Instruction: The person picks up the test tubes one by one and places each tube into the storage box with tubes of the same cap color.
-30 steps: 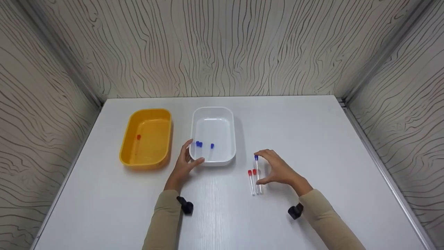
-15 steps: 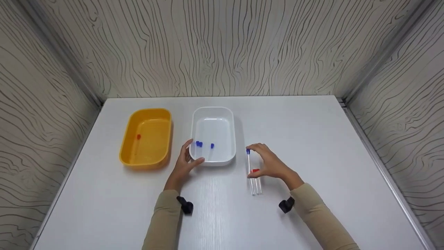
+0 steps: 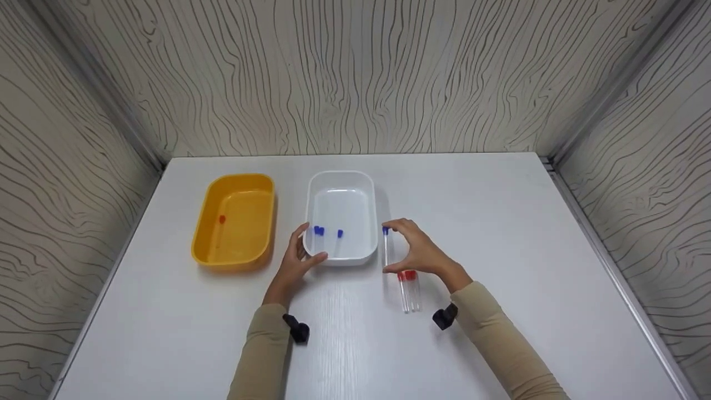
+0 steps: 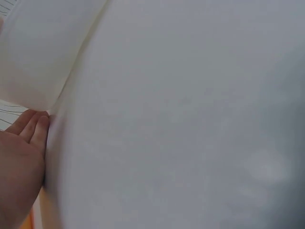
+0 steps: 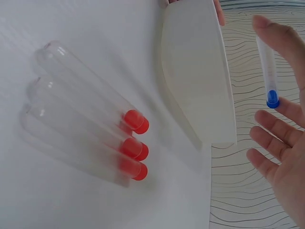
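Observation:
My right hand [image 3: 417,253] pinches a clear test tube [image 3: 386,250] lengthwise, with the thumb at its bottom end and the index finger at its blue cap [image 5: 272,99]. The tube is held up just right of a white tray [image 3: 350,260]. My left hand [image 3: 293,265] grips the near left corner of that tray, thumb at the front rim and fingers along the side wall. Inside the tray lie 3 blue-capped tubes [image 3: 340,234]. In the right wrist view, 3 red-capped test tubes [image 5: 90,88] lie side by side on the table below my right hand.
A yellow tray [image 3: 261,258] stands left of the white one, holding a red-capped tube [image 3: 222,220]. All of this is on a white table [image 3: 489,194]. Wood-patterned panels [image 3: 355,78] enclose the back and both sides.
My right hand has carried the blue-capped tube leftward and away from me, from beside the red-capped tubes to the white tray's right side. My left hand and both trays have stayed put.

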`<state>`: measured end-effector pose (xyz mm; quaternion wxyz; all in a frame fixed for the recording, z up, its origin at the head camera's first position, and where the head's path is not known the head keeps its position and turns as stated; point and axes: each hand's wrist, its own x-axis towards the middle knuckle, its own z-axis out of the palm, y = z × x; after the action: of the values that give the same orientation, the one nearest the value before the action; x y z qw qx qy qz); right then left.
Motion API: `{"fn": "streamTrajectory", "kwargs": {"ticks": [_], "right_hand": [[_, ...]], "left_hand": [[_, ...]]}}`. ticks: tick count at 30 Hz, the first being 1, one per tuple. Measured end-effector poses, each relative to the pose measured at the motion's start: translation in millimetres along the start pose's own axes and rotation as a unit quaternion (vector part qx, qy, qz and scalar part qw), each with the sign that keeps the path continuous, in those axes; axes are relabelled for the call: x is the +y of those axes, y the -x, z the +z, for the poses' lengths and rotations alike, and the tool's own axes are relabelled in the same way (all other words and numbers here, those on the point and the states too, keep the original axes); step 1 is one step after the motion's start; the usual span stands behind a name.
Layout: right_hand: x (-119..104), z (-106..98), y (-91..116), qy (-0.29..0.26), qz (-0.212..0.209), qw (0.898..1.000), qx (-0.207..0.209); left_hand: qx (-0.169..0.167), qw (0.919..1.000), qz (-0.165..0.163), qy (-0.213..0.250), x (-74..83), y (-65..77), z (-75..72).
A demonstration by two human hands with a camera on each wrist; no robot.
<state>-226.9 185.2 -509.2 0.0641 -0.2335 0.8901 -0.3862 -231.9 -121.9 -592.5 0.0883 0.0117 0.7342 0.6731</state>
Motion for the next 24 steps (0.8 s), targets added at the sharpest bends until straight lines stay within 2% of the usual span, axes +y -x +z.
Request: {"fn": "streamTrajectory", "kwargs": {"ticks": [17,24], "right_hand": [[-15.6,13.8,-32.4,-0.032,-0.036,0.999,0.012],[-21.3,22.1,-43.6,-0.036,-0.015,0.999,0.011]], "left_hand": [[0.004,1.0,0.008,-0.002,-0.2,0.9,2.1],[0.002,0.9998,0.02,-0.006,-1.6,0.4,2.0]]}}
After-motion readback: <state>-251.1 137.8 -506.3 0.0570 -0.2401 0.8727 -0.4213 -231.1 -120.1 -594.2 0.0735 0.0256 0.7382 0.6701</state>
